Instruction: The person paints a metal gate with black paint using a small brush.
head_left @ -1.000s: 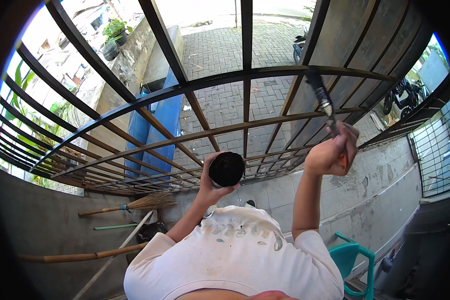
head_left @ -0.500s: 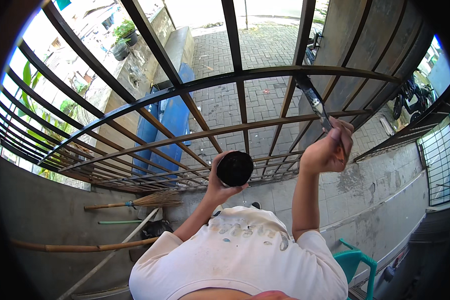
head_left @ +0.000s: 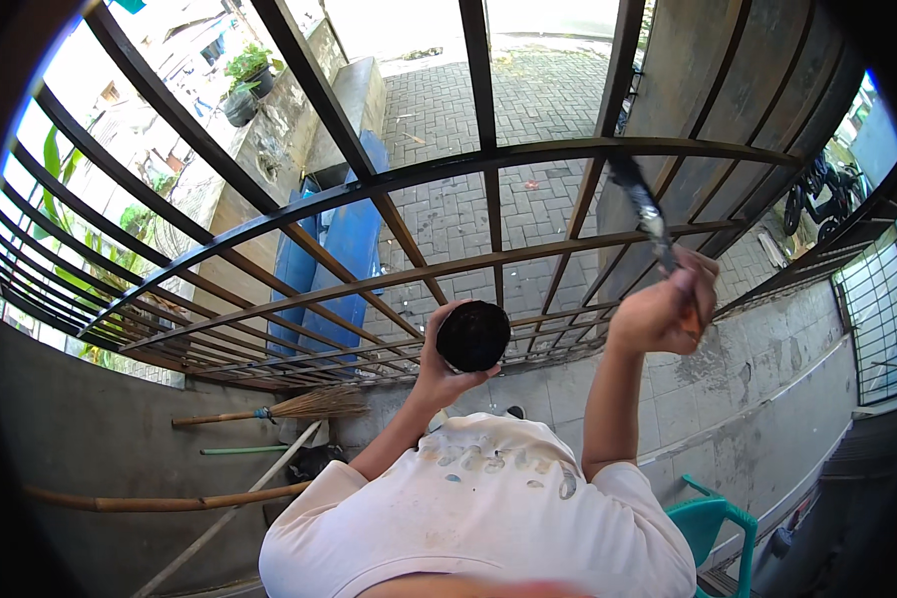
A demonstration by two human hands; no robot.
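My left hand (head_left: 441, 364) is wrapped round a round container of black paint (head_left: 473, 337), its open top facing up in front of my chest. Raised at the right, my right hand (head_left: 665, 307) grips the handle of a paintbrush (head_left: 644, 207). The dark bristles reach up to the underside of the curved upper rail of a metal fence (head_left: 528, 154); whether they touch it I cannot tell. Black coats that rail and the bars above it, while the lower bars and the lower rail (head_left: 558, 246) look brown.
A straw broom (head_left: 314, 404) and bamboo poles (head_left: 159, 500) lean at the left by a grey wall. A green plastic chair (head_left: 713, 523) stands close at my right. Beyond the fence are a blue object (head_left: 344, 259), potted plants (head_left: 249, 72) and paving (head_left: 439, 120).
The brush and my right hand have shifted slightly down and to the right. My view has moved a little, and my left hand still holds the paint container.
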